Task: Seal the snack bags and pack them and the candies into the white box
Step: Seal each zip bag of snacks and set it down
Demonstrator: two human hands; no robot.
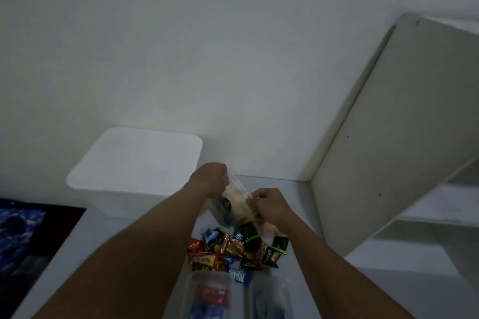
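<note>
Dim white wall behind a pale counter (295, 189). At ten o'clock, white box (134, 171), hard to tell whether lidded or open. Near centre, clear snack bag (233, 202) held up off the counter, top edge pinched between left hand (210, 180) at eleven o'clock and right hand (269, 206) at one o'clock, both curled tight on it. Sealing seemingly under way, not finished. Toward six o'clock, candies (233, 251) heaped loose, unpacked. Packing apparently all left to do.
</note>
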